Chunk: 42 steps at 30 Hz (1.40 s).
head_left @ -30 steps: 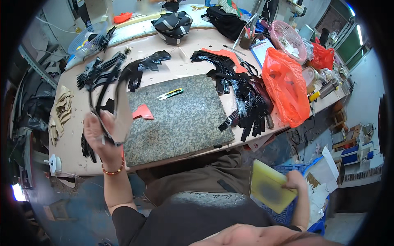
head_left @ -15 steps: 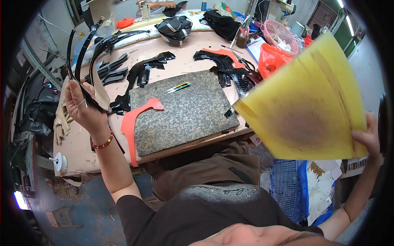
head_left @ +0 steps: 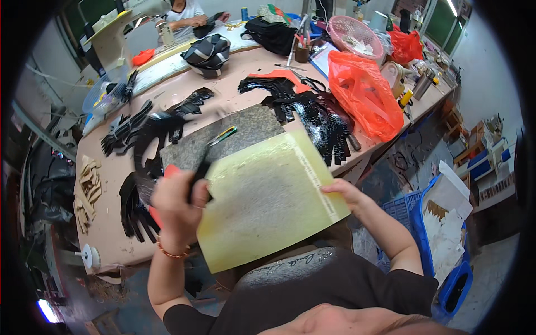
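My right hand [head_left: 343, 192] grips the right edge of a yellowish, see-through sheet [head_left: 257, 206] with a dark smudged middle. The sheet tilts over the near part of a speckled stone slab [head_left: 251, 125] and over my lap. My left hand [head_left: 174, 206], smeared by motion, is closed round long black strips [head_left: 148, 134] at the sheet's left edge. On the slab, thread snips [head_left: 224, 135] with a yellow-green handle lie beyond the sheet. A coral-red cut piece [head_left: 155, 216] shows partly behind my left hand, beside black strips [head_left: 134, 206] on the table.
Glossy black strips [head_left: 326, 125] lie right of the slab, near black scissors [head_left: 312, 82] and a red plastic bag [head_left: 365, 95]. Beige strips [head_left: 87, 192] and a white spool [head_left: 89, 255] sit at the left edge. Across the table, another person [head_left: 187, 19] works by a sewing machine.
The yellowish sheet has come down and left from its raised place at the right, over the slab's near part. My left hand has moved right and lower with the black strips. The view has shifted.
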Tool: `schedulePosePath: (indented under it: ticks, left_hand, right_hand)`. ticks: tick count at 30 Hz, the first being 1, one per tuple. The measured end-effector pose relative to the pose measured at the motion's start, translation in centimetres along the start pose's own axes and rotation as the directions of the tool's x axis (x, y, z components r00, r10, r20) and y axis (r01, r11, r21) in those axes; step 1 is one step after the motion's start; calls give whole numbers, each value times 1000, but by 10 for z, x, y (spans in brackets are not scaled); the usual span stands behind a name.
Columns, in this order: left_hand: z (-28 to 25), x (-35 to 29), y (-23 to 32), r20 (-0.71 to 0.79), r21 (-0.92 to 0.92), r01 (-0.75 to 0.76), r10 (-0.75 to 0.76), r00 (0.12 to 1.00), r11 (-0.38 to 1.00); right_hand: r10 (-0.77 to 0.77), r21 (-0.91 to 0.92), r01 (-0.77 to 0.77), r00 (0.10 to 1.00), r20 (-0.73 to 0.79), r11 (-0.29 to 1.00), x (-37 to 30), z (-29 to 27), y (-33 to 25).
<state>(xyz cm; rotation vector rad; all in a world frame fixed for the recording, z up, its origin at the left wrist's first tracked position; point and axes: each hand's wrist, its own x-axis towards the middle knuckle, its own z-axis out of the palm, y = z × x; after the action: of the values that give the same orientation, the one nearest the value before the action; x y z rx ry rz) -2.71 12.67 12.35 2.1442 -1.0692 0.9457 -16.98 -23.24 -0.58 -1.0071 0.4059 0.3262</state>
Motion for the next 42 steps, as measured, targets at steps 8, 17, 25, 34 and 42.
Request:
schedulePosePath:
  ticks: [8, 17, 25, 34, 42]
  left_hand:
    - [98, -72, 4, 499, 1, 73, -64, 864, 997]
    - [100, -60, 7, 504, -20, 158, -126, 855, 987]
    - [94, -63, 11, 485, 82, 233, -243, 840, 969]
    - [81, -46, 28, 358, 120, 384, -400, 843, 916]
    - [83, -44, 20, 335, -58, 492, -448, 829, 869]
  right_hand:
    - [150, -996, 15, 988, 28, 90, 1, 11, -91]
    - [-617, -893, -337, 782, -90, -297, 129, -178, -243]
    - [-847, -774, -407, 440, 298, -484, 187, -110, -262]
    - [-361, -873, -38, 919, 161, -487, 243, -191, -284]
    - [-279, -547, -80, 915, 293, -834, 235, -200, -295]
